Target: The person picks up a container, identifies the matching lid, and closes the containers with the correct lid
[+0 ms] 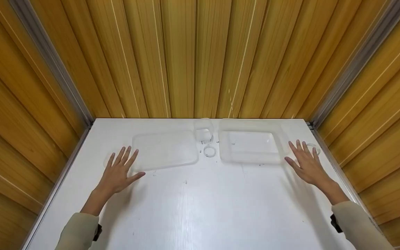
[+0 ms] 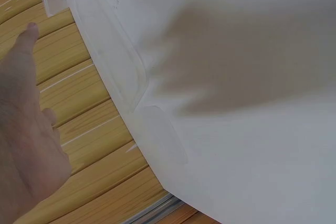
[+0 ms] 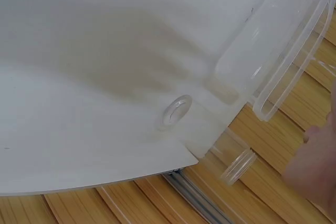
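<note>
My left hand [image 1: 118,175] is held over the left of the white table with its fingers spread, and it holds nothing. Beside its fingertips lies a flat, clear rectangular lid [image 1: 165,149]; a round translucent lid [image 2: 163,132] shows near it in the left wrist view. My right hand [image 1: 307,166], fingers also spread and holding nothing, is over the right side. To its left stands a clear rectangular container [image 1: 250,159]. In the right wrist view, a clear jar [image 3: 239,163] with a threaded rim stands near the back corner, with a small round clear lid [image 3: 177,109] nearby.
Between the rectangular pieces, a small clear container [image 1: 203,134] stands behind a small clear round piece [image 1: 209,151]. Wood-patterned walls [image 1: 179,59] enclose the white table [image 1: 200,208] at the back and sides, with grey metal posts [image 1: 52,59] at the corners.
</note>
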`<state>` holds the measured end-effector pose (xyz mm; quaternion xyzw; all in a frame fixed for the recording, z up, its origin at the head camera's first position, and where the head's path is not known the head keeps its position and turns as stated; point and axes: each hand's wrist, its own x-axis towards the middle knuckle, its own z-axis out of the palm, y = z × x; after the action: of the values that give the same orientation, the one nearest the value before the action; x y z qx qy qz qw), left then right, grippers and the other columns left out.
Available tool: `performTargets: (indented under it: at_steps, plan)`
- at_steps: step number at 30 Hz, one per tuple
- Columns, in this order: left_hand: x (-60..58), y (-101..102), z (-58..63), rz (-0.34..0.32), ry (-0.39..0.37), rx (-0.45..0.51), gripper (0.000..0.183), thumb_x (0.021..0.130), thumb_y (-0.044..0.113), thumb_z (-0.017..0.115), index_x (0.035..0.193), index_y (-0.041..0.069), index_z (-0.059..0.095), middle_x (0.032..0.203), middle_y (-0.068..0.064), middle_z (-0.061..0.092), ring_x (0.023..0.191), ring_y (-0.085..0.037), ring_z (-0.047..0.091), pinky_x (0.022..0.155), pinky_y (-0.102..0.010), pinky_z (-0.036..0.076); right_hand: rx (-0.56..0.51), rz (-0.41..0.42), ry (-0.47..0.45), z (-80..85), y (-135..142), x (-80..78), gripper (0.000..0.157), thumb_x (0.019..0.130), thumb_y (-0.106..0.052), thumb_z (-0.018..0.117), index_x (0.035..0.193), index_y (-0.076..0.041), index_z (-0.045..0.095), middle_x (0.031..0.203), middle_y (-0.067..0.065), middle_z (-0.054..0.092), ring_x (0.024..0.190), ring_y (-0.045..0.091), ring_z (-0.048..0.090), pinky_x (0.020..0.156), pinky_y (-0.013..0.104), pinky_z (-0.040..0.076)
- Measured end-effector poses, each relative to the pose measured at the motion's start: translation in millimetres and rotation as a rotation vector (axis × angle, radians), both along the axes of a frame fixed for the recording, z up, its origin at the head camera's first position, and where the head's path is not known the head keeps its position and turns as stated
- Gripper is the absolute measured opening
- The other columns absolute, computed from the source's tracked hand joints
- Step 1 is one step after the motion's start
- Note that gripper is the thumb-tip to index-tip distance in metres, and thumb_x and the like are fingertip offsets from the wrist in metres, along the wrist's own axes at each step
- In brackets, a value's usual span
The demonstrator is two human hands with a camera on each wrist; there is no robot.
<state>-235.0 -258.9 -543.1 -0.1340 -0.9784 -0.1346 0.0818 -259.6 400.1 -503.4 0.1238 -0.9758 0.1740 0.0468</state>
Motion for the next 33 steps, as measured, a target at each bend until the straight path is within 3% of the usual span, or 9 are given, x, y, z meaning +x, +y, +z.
performTargets:
  at_steps: [6, 10, 15, 20, 26, 33]
  plan:
    - [2.1, -4, 2.1, -0.007, -0.002, 0.001, 0.089, 0.092, 0.059, 0.064, 0.161, 0.011, 0.032, 0.168, -0.021, 0.023, 0.157, -0.041, 0.019, 0.126, -0.065, 0.009, -0.079, -0.174, 0.233, -4.2, 15, -2.5, 0.074, 0.101, -0.03, 0.062, 0.159, 0.001, 0.028, 0.157, 0.041, 0.026, 0.148, 0.058, 0.022, 0.122, 0.07, 0.011]
    - [2.4, -4, 1.7, -0.008, -0.004, 0.003, 0.089, 0.093, 0.059, 0.063, 0.161, 0.012, 0.032, 0.168, -0.02, 0.023, 0.157, -0.041, 0.019, 0.126, -0.065, 0.009, -0.181, -0.29, 0.257, -7.1, 32, -4.7, 0.078, 0.099, -0.027, 0.063, 0.159, 0.002, 0.024, 0.157, 0.041, 0.026, 0.146, 0.06, 0.025, 0.116, 0.075, 0.021]
    - [3.1, 0, -2.4, -0.01, 0.006, 0.001, 0.089, 0.092, 0.058, 0.064, 0.161, 0.011, 0.032, 0.168, -0.021, 0.024, 0.157, -0.042, 0.019, 0.125, -0.065, 0.01, -0.266, -0.437, 0.127, -12.9, 47, -4.5, 0.098, 0.093, -0.037, 0.072, 0.163, -0.002, 0.013, 0.16, 0.038, 0.026, 0.139, 0.063, 0.034, 0.103, 0.076, 0.036]
    - [6.2, 2, -5.6, -0.002, 0.023, 0.007, 0.088, 0.091, 0.057, 0.066, 0.16, 0.01, 0.034, 0.166, -0.022, 0.027, 0.156, -0.043, 0.022, 0.125, -0.065, 0.013, -0.365, -0.57, -0.066, -26.9, 56, -5.4, 0.118, 0.084, -0.044, 0.082, 0.163, -0.003, 0.004, 0.162, 0.035, 0.023, 0.138, 0.061, 0.035, 0.103, 0.071, 0.04]
    - [7.5, 6, -10.8, 0.002, 0.023, 0.011, 0.088, 0.092, 0.059, 0.063, 0.16, 0.01, 0.034, 0.166, -0.023, 0.028, 0.155, -0.043, 0.023, 0.124, -0.066, 0.014, -0.65, -0.623, -0.171, -51.6, 58, -16.8, 0.113, 0.088, -0.026, 0.079, 0.162, 0.0, -0.003, 0.162, 0.038, 0.019, 0.147, 0.053, 0.027, 0.117, 0.064, 0.032]
    - [9.3, 8, -14.6, 0.008, 0.031, 0.024, 0.088, 0.091, 0.056, 0.066, 0.159, 0.009, 0.036, 0.165, -0.023, 0.029, 0.154, -0.043, 0.025, 0.123, -0.067, 0.016, -0.718, -0.633, -0.221, -70.4, 56, -33.1, 0.106, 0.091, -0.028, 0.077, 0.161, 0.002, 0.003, 0.161, 0.035, 0.025, 0.145, 0.047, 0.032, 0.115, 0.052, 0.038]
